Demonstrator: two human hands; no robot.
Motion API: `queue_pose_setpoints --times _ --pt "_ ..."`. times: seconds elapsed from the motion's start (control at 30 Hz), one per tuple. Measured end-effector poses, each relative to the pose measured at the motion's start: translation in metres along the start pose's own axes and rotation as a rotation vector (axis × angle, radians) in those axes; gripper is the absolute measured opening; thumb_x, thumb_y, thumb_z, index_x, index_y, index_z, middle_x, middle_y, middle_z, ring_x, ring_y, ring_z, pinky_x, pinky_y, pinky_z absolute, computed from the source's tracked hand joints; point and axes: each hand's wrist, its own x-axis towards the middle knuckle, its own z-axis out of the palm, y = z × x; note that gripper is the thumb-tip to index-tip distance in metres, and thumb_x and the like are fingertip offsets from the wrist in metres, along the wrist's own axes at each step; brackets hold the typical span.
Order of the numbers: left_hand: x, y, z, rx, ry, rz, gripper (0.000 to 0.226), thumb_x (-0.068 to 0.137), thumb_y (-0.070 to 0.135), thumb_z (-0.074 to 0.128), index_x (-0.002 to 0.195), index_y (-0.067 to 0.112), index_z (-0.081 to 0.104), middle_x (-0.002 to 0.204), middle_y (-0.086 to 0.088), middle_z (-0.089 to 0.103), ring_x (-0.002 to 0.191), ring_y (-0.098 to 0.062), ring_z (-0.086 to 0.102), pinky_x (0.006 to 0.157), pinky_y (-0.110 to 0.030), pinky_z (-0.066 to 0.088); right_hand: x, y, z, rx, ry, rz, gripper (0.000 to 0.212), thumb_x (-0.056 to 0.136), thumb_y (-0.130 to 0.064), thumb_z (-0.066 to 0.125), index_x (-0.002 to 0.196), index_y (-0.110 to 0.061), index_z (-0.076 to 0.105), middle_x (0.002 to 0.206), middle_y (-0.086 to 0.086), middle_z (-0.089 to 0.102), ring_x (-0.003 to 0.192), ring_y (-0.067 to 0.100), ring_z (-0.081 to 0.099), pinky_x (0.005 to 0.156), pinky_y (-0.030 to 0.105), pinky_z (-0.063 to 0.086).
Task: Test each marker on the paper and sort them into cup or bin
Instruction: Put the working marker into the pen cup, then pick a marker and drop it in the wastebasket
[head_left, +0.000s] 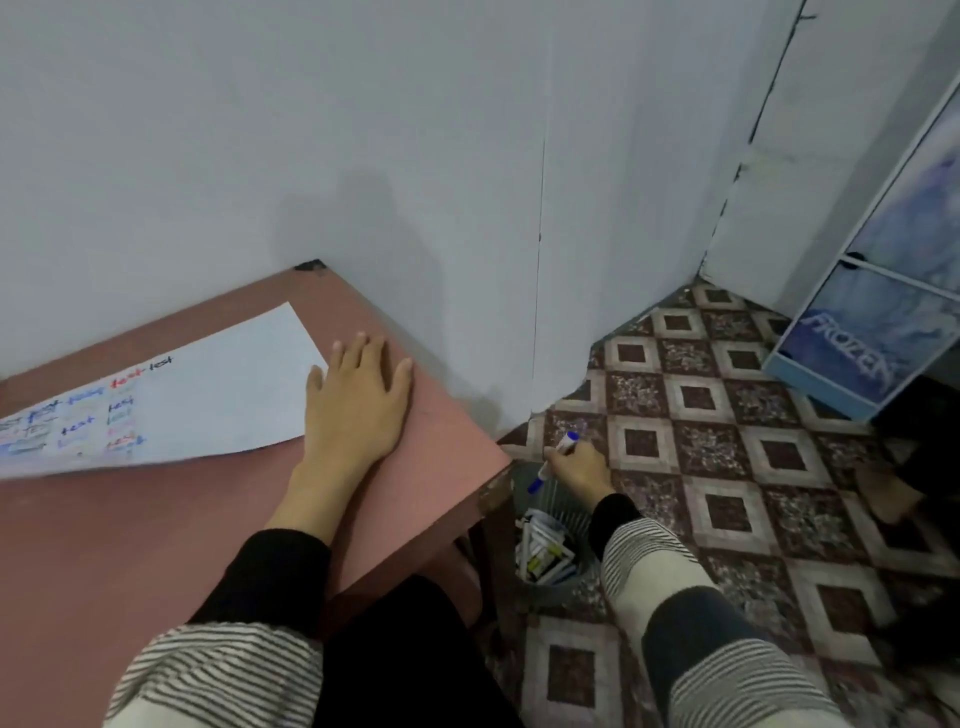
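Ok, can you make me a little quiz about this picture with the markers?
1. True or false: the left hand lies flat on the table.
2. What does the right hand hold? A) blue marker B) scissors C) cup
3. Fill in: the bin stands on the ____ beside the table.

Key: 1 true. 2 A. 3 floor.

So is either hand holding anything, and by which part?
The right hand grips a blue-capped marker around its middle, above the bin. The left hand lies flat, holding nothing.
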Motion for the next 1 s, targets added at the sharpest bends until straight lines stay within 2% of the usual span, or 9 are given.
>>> queue_pose_setpoints --times 0.13,0.33,0.43,0.53,0.63,0.73,0.83,0.9,1.0 --pt "-0.001 0.001 0.000 -0.015 0.004 0.003 0.058 0.101 0.046 0.028 0.149 0.013 0.032 0.158 -0.007 0.025 0.147 -0.027 0.016 0.119 -0.046 0.015 0.007 0.024 0.004 -0.131 -0.061 0.034 0.029 0.095 -0.025 0.053 0.071 -0.013 0.041 0.069 0.004 0.045 0.061 0.017 0.043 0.055 0.029 0.031" --pt "-0.001 0.004 -0.003 -0.060 0.000 -0.016 0.054 0.101 0.046 0.031 0.147 0.017 0.034 0.156 -0.006 0.029 0.144 -0.026 0.024 0.117 -0.043 0.016 0.008 0.022 0.000 -0.112 -0.021 0.063 0.018 0.096 -0.019 0.050 0.097 -0.003 0.041 0.094 0.011 0.047 0.087 0.027 0.051 0.070 0.032 0.038" --pt "-0.005 -0.006 0.002 -0.262 0.067 0.092 0.048 0.098 0.038 0.047 0.141 0.018 0.045 0.146 -0.005 0.045 0.134 -0.026 0.040 0.114 -0.038 0.028 0.009 0.015 0.001 -0.078 0.007 0.006 0.019 0.095 -0.020 0.050 0.085 -0.005 0.052 0.081 0.010 0.055 0.073 0.025 0.051 0.065 0.032 0.037" --pt "-0.001 -0.008 0.012 -0.339 0.081 0.083 0.056 0.095 0.041 0.049 0.145 0.018 0.042 0.149 -0.005 0.041 0.138 -0.025 0.035 0.117 -0.038 0.023 0.005 0.009 0.004 -0.062 0.036 -0.049 0.027 0.094 -0.015 0.049 0.068 -0.011 0.044 0.066 0.005 0.048 0.059 0.020 0.043 0.058 0.029 0.031" --pt "0.001 0.000 0.009 -0.405 0.077 -0.035 0.057 0.098 0.038 0.048 0.147 0.013 0.037 0.153 -0.009 0.035 0.143 -0.027 0.028 0.119 -0.041 0.015 -0.002 -0.004 0.005 -0.031 0.040 -0.088 0.015 0.092 -0.010 0.047 0.081 -0.005 0.056 0.076 0.009 0.054 0.063 0.020 0.046 0.056 0.029 0.032" --pt "-0.002 0.001 0.001 -0.209 0.022 -0.052 0.052 0.102 0.040 0.035 0.147 0.016 0.034 0.157 -0.005 0.028 0.145 -0.024 0.022 0.117 -0.048 0.013 -0.007 -0.017 0.004 0.020 0.046 -0.123 0.014 0.092 -0.007 0.047 0.095 -0.005 0.061 0.084 0.009 0.059 0.076 0.023 0.053 0.062 0.030 0.037" --pt "-0.004 0.001 -0.005 -0.075 -0.003 -0.040 0.051 0.102 0.042 0.028 0.147 0.019 0.034 0.159 -0.001 0.023 0.148 -0.020 0.015 0.114 -0.059 0.005 -0.003 -0.024 0.005 0.040 0.042 -0.143 0.024 0.089 -0.011 0.047 0.106 -0.009 0.063 0.090 0.006 0.062 0.084 0.025 0.059 0.071 0.034 0.047" --pt "-0.004 0.002 -0.005 -0.095 -0.010 -0.046 0.050 0.102 0.041 0.028 0.146 0.019 0.034 0.159 -0.001 0.023 0.148 -0.020 0.013 0.115 -0.059 0.004 0.008 -0.021 0.008 0.032 0.041 -0.153 0.034 0.084 -0.016 0.046 0.110 -0.007 0.066 0.088 0.005 0.064 0.081 0.024 0.060 0.072 0.036 0.050" --pt "-0.005 0.001 -0.006 -0.108 0.020 -0.037 0.046 0.102 0.039 0.031 0.141 0.016 0.041 0.155 -0.001 0.029 0.148 -0.021 0.010 0.115 -0.058 0.004 0.024 -0.014 0.013 0.051 0.052 -0.133 0.041 0.078 -0.023 0.047 0.112 -0.012 0.066 0.102 0.009 0.069 0.094 0.033 0.065 0.084 0.047 0.053"
